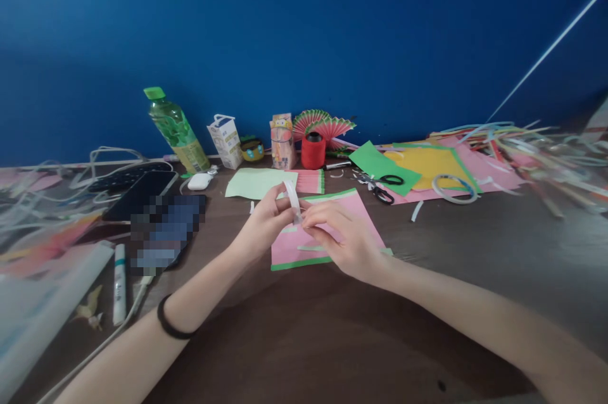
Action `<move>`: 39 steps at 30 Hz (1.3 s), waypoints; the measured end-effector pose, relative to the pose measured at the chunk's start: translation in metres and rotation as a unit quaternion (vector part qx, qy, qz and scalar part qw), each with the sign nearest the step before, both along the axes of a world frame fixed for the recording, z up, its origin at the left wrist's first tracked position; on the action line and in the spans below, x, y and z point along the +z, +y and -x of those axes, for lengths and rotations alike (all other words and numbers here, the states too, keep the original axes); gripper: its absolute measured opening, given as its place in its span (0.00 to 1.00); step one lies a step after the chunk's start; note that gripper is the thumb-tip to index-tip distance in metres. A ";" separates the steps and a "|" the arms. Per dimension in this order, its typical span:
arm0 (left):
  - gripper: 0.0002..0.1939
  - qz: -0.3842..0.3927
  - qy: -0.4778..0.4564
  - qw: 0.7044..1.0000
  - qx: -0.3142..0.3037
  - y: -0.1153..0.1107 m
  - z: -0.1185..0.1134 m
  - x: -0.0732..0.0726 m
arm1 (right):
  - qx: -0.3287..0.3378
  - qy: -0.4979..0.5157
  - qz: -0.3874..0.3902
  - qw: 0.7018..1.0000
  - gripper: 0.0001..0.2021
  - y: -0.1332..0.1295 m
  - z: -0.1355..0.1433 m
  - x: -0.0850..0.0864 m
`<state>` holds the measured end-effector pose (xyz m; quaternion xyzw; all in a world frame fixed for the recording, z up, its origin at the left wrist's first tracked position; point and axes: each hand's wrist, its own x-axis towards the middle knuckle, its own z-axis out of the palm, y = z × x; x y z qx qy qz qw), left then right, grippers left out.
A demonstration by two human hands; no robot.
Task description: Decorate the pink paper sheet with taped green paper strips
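Observation:
My left hand (268, 216) is closed around a narrow roll of white tape (293, 201), tilted on edge. The fingers of my right hand (339, 233) are pinched together against the roll's right side; whatever lies between the fingertips is too small to make out. Both hands are just above a pink sheet of paper (358, 217) with green strips along its edges. Pale tape strips (311, 248) lie on that sheet, partly hidden by my hands. Behind it are a light green sheet (256, 181) and a folded pink piece with a green edge (313, 181).
Black-handled scissors (384, 194) lie right of the pink sheet, by green paper (380, 163) and a clear tape ring (455, 190). A red thread spool (313, 152), a carton (226, 143) and a green bottle (177, 128) stand along the blue wall. Phones (171, 233) and cables are left.

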<state>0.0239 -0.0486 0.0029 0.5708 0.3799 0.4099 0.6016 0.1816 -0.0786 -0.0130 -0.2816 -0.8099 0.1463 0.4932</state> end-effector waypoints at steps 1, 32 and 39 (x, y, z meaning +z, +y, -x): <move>0.27 -0.003 0.007 1.000 -0.001 0.000 0.000 0.000 | 0.002 0.003 0.004 1.000 0.06 0.000 0.000 0.000; 0.23 -0.010 0.025 1.000 0.009 0.000 -0.001 -0.011 | 0.051 0.019 -0.015 0.998 0.07 -0.002 -0.001 0.002; 0.17 -0.027 0.007 0.998 -0.058 0.000 0.001 -0.020 | 0.011 0.109 0.096 0.989 0.04 0.003 -0.004 0.010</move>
